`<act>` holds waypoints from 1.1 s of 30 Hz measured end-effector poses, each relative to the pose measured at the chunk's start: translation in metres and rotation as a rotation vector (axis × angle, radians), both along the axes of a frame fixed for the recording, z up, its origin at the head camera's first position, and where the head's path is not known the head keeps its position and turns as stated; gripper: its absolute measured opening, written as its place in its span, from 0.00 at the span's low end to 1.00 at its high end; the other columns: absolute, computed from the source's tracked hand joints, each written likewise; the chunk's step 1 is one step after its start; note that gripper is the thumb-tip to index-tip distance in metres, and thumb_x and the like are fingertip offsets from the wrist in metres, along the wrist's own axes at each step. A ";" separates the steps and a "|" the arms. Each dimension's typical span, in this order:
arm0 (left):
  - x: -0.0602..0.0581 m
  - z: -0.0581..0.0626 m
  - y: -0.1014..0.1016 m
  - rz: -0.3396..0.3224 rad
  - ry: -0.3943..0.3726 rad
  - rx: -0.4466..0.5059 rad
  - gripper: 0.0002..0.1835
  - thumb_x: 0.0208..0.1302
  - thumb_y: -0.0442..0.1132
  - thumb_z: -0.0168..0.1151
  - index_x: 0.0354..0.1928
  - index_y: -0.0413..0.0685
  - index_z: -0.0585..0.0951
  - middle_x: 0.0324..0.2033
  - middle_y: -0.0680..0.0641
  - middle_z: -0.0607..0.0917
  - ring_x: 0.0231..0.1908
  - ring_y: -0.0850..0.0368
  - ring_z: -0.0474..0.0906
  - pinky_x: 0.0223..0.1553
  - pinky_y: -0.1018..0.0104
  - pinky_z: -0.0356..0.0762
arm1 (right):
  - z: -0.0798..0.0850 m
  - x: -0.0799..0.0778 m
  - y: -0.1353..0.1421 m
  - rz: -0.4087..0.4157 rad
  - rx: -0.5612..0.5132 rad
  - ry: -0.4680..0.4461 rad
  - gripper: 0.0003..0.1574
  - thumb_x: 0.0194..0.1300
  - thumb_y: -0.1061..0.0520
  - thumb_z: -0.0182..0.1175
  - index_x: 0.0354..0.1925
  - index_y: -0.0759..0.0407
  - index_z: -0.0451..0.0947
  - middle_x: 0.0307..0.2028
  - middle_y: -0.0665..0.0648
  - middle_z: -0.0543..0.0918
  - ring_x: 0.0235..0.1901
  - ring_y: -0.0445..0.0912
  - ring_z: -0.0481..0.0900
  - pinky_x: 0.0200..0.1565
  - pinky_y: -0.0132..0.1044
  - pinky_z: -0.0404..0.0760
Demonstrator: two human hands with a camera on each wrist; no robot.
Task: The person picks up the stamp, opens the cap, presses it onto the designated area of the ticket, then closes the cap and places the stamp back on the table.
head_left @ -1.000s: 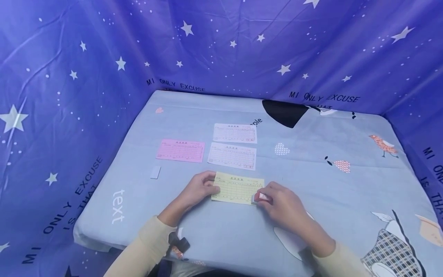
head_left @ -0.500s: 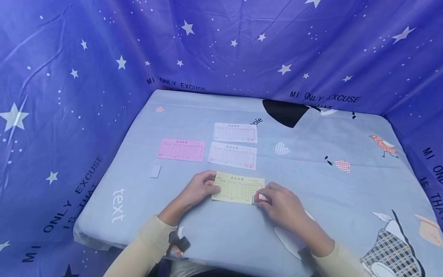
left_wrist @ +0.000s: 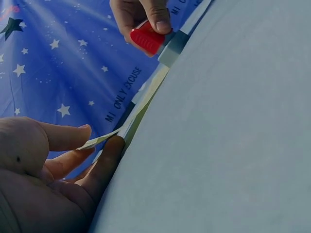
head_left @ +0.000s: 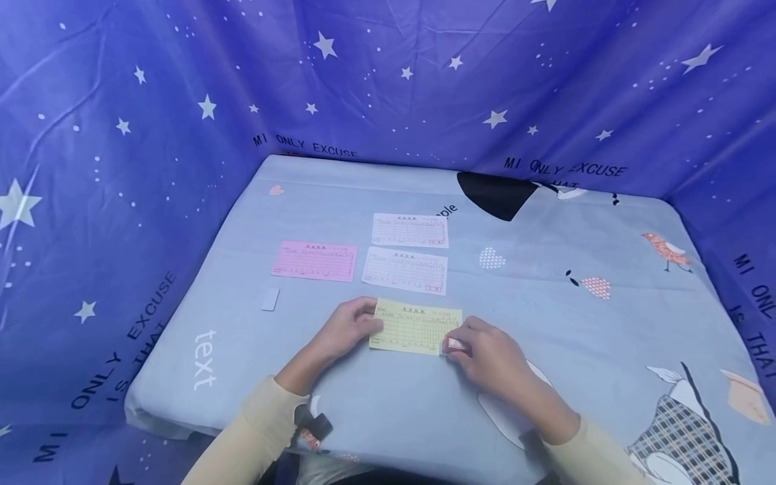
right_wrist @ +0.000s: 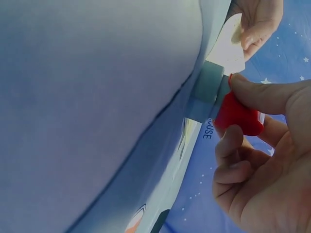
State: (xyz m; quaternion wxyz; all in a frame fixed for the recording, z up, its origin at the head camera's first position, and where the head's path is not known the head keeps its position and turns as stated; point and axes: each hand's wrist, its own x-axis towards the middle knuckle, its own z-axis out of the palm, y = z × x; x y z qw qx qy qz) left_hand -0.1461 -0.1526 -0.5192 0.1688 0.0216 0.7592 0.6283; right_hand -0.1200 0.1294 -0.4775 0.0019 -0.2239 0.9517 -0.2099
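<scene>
A yellow printed slip (head_left: 412,327) lies in front of me on the cloth-covered table. My left hand (head_left: 350,327) pinches its left edge between thumb and fingers; the left wrist view shows that edge lifted and bent. In my right hand (head_left: 494,357) is a red stamp (right_wrist: 239,115) with a grey base, gripped by thumb and fingers. The stamp's base (left_wrist: 172,48) stands upright against the slip's lower right corner and covers that corner.
Two white slips (head_left: 409,230) with red marks in their lower right corners lie beyond the yellow one. A pink slip (head_left: 315,261) is left of them, and a small white rectangle (head_left: 270,300) lies nearer me. Blue star-printed curtains (head_left: 388,81) surround the table.
</scene>
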 end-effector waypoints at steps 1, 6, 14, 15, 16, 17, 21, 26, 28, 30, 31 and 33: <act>0.000 0.000 0.000 0.003 0.003 -0.003 0.22 0.64 0.32 0.65 0.60 0.39 0.78 0.44 0.44 0.88 0.42 0.52 0.85 0.57 0.53 0.76 | 0.000 0.000 0.000 0.000 -0.002 0.001 0.14 0.52 0.59 0.77 0.31 0.41 0.85 0.29 0.40 0.73 0.27 0.38 0.69 0.30 0.35 0.71; 0.000 0.001 0.000 0.009 0.011 -0.013 0.21 0.65 0.33 0.63 0.60 0.40 0.79 0.46 0.44 0.88 0.45 0.52 0.85 0.61 0.47 0.71 | 0.001 -0.001 -0.002 0.007 0.006 -0.002 0.12 0.51 0.60 0.78 0.31 0.44 0.86 0.26 0.41 0.70 0.25 0.39 0.66 0.28 0.34 0.69; 0.000 0.003 0.000 0.006 0.018 -0.002 0.22 0.65 0.33 0.63 0.61 0.38 0.78 0.48 0.43 0.87 0.46 0.51 0.85 0.61 0.48 0.72 | 0.006 -0.006 -0.003 0.037 0.047 -0.055 0.13 0.50 0.60 0.78 0.29 0.44 0.85 0.24 0.42 0.71 0.23 0.40 0.66 0.28 0.35 0.68; 0.000 0.003 0.000 0.006 0.018 0.001 0.22 0.65 0.33 0.63 0.61 0.38 0.78 0.48 0.43 0.87 0.46 0.51 0.85 0.61 0.48 0.72 | 0.007 -0.006 -0.003 0.040 0.049 -0.056 0.13 0.50 0.60 0.78 0.29 0.43 0.85 0.24 0.42 0.72 0.23 0.40 0.66 0.28 0.35 0.68; 0.000 0.003 0.000 0.008 0.017 0.003 0.22 0.65 0.33 0.63 0.61 0.38 0.78 0.48 0.42 0.87 0.46 0.51 0.85 0.61 0.48 0.72 | 0.008 -0.006 -0.004 0.041 0.050 -0.062 0.13 0.50 0.60 0.78 0.28 0.43 0.85 0.24 0.42 0.72 0.23 0.40 0.66 0.27 0.35 0.68; 0.000 0.003 0.000 0.009 0.018 0.003 0.22 0.65 0.33 0.63 0.61 0.38 0.78 0.48 0.43 0.87 0.47 0.51 0.85 0.61 0.48 0.73 | 0.009 -0.006 -0.004 0.041 0.052 -0.064 0.13 0.50 0.60 0.78 0.28 0.43 0.85 0.24 0.42 0.72 0.23 0.40 0.66 0.27 0.35 0.68; 0.000 0.004 0.000 0.013 0.021 0.005 0.22 0.65 0.33 0.63 0.61 0.38 0.78 0.48 0.43 0.87 0.47 0.51 0.85 0.61 0.48 0.72 | 0.011 -0.006 -0.004 0.042 0.058 -0.061 0.13 0.50 0.60 0.78 0.27 0.43 0.85 0.24 0.42 0.72 0.23 0.40 0.66 0.27 0.35 0.68; 0.000 0.003 0.000 0.010 0.024 -0.003 0.22 0.65 0.34 0.63 0.61 0.38 0.78 0.48 0.43 0.87 0.48 0.50 0.84 0.62 0.47 0.71 | 0.012 -0.006 -0.004 0.050 0.067 -0.059 0.13 0.50 0.60 0.78 0.27 0.43 0.84 0.24 0.42 0.73 0.22 0.39 0.66 0.27 0.34 0.68; 0.001 0.003 0.000 0.007 0.022 -0.008 0.22 0.65 0.34 0.63 0.61 0.39 0.78 0.48 0.44 0.87 0.47 0.51 0.84 0.62 0.46 0.71 | 0.012 -0.006 -0.005 0.050 0.067 -0.061 0.13 0.49 0.60 0.78 0.27 0.43 0.85 0.24 0.42 0.73 0.22 0.39 0.66 0.27 0.34 0.68; 0.001 0.001 0.000 0.007 0.020 -0.015 0.21 0.65 0.34 0.63 0.61 0.40 0.78 0.47 0.45 0.88 0.47 0.52 0.84 0.62 0.46 0.70 | 0.012 -0.006 -0.005 0.050 0.069 -0.060 0.13 0.49 0.60 0.78 0.27 0.43 0.85 0.24 0.42 0.74 0.22 0.39 0.67 0.27 0.34 0.68; 0.001 0.001 0.000 0.006 0.020 -0.019 0.21 0.65 0.34 0.63 0.60 0.40 0.79 0.47 0.45 0.88 0.47 0.52 0.84 0.61 0.46 0.70 | 0.012 -0.006 -0.005 0.050 0.068 -0.059 0.13 0.49 0.60 0.78 0.27 0.43 0.85 0.24 0.42 0.74 0.22 0.39 0.67 0.27 0.34 0.69; 0.001 0.000 0.000 0.006 0.014 -0.020 0.21 0.65 0.35 0.63 0.60 0.41 0.79 0.46 0.46 0.88 0.46 0.53 0.84 0.61 0.46 0.70 | 0.012 -0.006 -0.005 0.047 0.066 -0.059 0.13 0.48 0.60 0.78 0.27 0.43 0.85 0.24 0.42 0.74 0.22 0.39 0.67 0.27 0.35 0.69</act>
